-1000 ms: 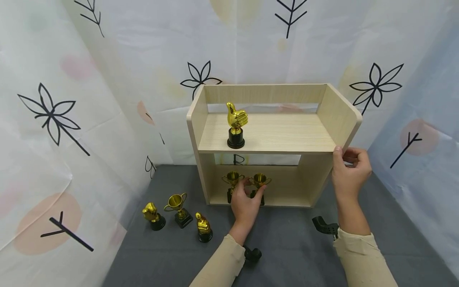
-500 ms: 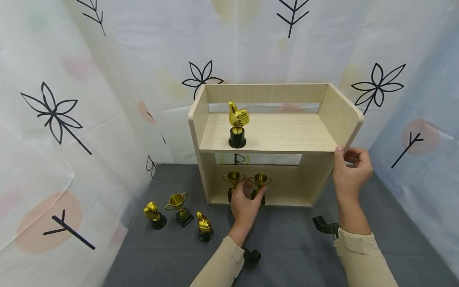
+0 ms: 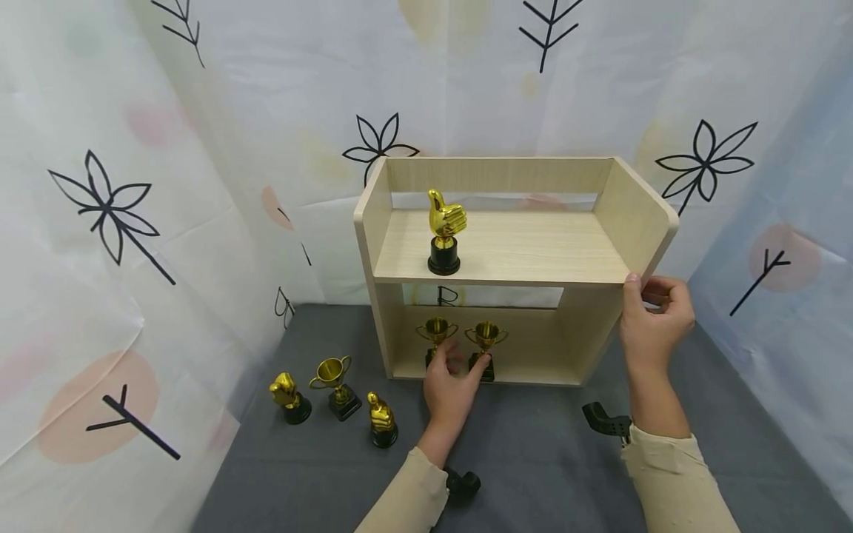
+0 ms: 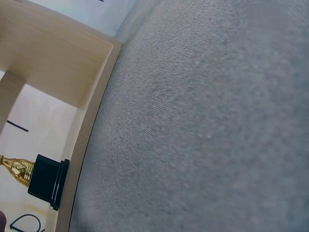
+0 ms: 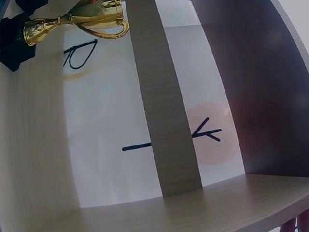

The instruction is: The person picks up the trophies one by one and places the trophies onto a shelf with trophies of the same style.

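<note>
A two-tier wooden shelf (image 3: 533,240) stands on the grey cloth. On its lower tier are two gold cup trophies, a left one (image 3: 436,329) and a right one (image 3: 486,333), both upright. My left hand (image 3: 448,386) is in front of them, thumb overlapping the right cup's black base and fingers loosely spread toward the left one. The left wrist view shows one trophy's black base (image 4: 46,181) resting on the board, with a fingertip at the picture's edge. My right hand (image 3: 656,322) pinches the shelf's right side panel, thumb on its front edge; its fingers (image 5: 303,221) show outside the panel.
A gold thumbs-up trophy (image 3: 445,222) stands on the upper tier. On the grey cloth (image 3: 533,459), left of the shelf, stand a fist trophy (image 3: 289,397), a cup trophy (image 3: 335,385) and another thumbs-up trophy (image 3: 382,420). Patterned white fabric (image 3: 220,185) hangs around.
My left hand has drawn slightly back and down from the two cup trophies, which stay standing on the lower tier. The right hand keeps its grip on the panel.
</note>
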The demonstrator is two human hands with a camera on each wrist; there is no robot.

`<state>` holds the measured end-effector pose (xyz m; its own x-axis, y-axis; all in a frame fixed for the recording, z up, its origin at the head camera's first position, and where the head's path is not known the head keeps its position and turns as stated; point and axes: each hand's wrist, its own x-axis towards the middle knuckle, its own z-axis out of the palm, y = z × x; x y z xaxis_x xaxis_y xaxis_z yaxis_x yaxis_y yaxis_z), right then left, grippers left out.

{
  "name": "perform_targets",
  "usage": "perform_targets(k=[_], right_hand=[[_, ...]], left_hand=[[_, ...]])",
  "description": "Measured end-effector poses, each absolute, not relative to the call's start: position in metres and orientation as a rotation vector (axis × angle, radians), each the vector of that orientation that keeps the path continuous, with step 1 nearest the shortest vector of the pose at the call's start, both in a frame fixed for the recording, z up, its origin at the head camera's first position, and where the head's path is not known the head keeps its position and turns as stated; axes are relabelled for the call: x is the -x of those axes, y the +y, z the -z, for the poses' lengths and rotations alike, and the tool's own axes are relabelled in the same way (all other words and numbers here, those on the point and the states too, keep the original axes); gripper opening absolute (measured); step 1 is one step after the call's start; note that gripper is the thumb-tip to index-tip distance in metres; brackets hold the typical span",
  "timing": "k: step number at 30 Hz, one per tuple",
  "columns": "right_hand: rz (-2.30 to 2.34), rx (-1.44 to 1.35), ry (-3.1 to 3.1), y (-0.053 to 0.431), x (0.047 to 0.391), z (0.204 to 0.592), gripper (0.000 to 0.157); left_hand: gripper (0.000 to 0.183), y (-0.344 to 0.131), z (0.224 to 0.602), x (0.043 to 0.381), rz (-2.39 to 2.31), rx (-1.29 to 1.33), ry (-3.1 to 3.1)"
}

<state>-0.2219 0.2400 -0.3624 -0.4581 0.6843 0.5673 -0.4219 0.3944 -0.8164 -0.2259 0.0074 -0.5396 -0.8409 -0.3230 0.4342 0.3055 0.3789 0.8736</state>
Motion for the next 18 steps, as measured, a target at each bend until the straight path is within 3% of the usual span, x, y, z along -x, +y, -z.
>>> perform_targets(k=[18], right_hand=[[-1.301,0.234,-1.578,0.241,0.222,0.362,0.01]], left_hand=[[0.058,-0.006,0.542,0.209,1.514,0.033,-2.155]])
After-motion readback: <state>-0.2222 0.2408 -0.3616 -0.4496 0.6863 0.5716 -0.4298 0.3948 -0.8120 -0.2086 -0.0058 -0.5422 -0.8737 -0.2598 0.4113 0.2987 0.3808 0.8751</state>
